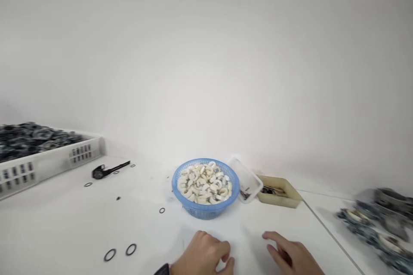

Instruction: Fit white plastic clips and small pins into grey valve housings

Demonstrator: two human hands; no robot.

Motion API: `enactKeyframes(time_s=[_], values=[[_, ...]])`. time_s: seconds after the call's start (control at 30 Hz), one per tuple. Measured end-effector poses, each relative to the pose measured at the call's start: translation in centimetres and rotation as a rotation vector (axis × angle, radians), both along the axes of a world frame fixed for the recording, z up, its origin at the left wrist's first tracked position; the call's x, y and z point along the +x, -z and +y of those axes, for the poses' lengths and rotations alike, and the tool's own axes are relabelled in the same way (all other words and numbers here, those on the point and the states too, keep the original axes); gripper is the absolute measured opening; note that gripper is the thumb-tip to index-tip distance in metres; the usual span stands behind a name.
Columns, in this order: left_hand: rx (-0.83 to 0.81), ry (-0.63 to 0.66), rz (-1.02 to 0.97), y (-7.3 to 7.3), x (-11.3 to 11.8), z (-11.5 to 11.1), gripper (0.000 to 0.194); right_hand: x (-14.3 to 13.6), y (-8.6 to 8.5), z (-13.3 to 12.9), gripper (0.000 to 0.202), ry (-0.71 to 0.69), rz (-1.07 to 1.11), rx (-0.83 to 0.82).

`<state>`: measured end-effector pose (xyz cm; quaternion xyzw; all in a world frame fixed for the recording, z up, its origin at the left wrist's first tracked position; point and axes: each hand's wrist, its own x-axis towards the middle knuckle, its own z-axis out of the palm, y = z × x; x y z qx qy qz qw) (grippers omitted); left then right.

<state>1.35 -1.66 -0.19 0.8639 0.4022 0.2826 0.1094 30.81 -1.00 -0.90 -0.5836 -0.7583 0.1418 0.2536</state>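
Blue basket, heaped with white curved pieces, sits on the bench beside a tilted white tray; a beige tray is next to that. Nearer us, our left hand is curled, thumb and forefinger narrowly parted; our right hand is wider, thumb and forefinger clearly apart. We see two black rings further left.

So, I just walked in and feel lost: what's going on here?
A person's left hand and right hand are on the near side of a blue basket full of white curved pieces, on a white table. The right is open, the left curled; neither visibly holds anything. Loose black rings lie leftward, with a crate of dark parts beyond.
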Motion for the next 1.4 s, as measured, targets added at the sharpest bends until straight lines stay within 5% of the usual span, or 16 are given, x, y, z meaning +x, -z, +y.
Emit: enactKeyframes(time_s=[0.27,0.7,1.4], values=[[0.298,-0.021,0.272,-3.0,0.1,-0.9,0.028,-0.9,-3.0,-1.4,0.033,0.028,0.041,-0.001],[0.515,0.036,0.277,-2.7,0.3,-0.3,0.033,-1.6,-3.6,-2.0,0.028,0.015,0.079,-0.019],[0.307,-0.031,0.266,-2.4,0.2,-1.1,0.025,-1.7,-2.7,-2.0,0.030,-0.003,0.008,-0.072]])
